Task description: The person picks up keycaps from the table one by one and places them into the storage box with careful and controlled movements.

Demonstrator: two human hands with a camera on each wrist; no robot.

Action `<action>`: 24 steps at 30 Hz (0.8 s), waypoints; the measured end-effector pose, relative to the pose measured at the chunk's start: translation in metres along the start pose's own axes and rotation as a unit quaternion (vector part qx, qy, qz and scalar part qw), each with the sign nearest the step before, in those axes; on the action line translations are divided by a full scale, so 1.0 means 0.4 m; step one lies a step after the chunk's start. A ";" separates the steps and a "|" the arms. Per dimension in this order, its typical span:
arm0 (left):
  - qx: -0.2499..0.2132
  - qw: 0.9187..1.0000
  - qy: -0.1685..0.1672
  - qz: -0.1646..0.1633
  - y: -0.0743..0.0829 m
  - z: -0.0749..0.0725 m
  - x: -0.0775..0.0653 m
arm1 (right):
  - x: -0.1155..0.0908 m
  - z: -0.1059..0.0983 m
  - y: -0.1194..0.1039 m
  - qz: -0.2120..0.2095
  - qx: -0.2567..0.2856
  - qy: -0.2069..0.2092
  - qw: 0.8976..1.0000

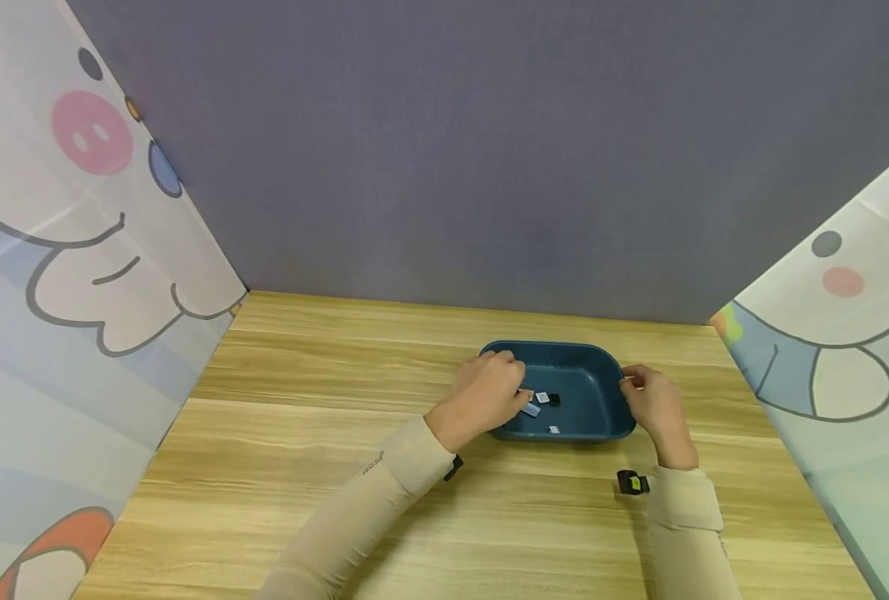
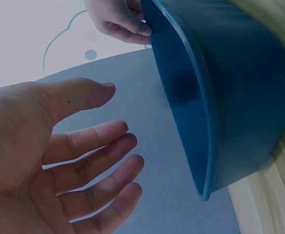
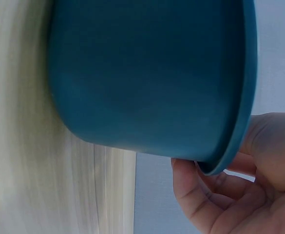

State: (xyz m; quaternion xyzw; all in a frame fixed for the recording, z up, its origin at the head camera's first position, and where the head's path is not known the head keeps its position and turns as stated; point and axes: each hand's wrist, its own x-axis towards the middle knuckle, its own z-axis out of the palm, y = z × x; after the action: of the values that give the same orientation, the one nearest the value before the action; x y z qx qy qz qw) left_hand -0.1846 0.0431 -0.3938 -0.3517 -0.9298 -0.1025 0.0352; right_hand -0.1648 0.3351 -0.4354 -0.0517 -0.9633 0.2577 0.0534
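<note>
A dark blue plastic tub point(image 1: 590, 408) with rounded corners stands on the table. My right hand point(image 1: 656, 408) pinches its right rim, fingers curled under the lip in the right wrist view. Above the tub's left end is my left hand point(image 1: 489, 387); the left wrist view shows its fingers loosely bent, apart from the rim, holding nothing. Several small flat pieces lie in the tub: a white square point(image 1: 542, 397), a black one point(image 1: 555, 400), a light blue strip point(image 1: 531, 409) and a whitish bit point(image 1: 554, 430). Their kind is too small to tell. The left hand hides part of the tub's inside.
The tub stands toward the back right of a wood-grain table point(image 1: 302, 467). A grey panel point(image 1: 444, 167) rises behind it. Cartoon-printed sheets hang at the left point(image 1: 99, 275) and right point(image 1: 849, 358). A small black wrist device point(image 1: 631, 482) sits by the right cuff.
</note>
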 end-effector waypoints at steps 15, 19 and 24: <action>-0.010 1.000 0.009 0.001 -0.006 0.002 -0.004 | -0.003 -0.004 -0.001 -0.011 -0.002 0.007 1.000; -0.013 1.000 0.012 -0.001 -0.008 0.002 -0.007 | -0.003 -0.002 0.000 -0.016 0.003 0.009 1.000; -0.016 1.000 0.016 -0.007 -0.015 0.002 -0.012 | 0.005 0.000 0.000 -0.019 0.003 0.002 1.000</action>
State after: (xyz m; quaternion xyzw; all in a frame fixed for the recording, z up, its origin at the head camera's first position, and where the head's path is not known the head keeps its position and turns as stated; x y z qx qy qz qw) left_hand -0.1849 0.0358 -0.3961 -0.3441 -0.9298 -0.1230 0.0433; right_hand -0.1669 0.3355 -0.4352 -0.0341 -0.9632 0.2595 0.0607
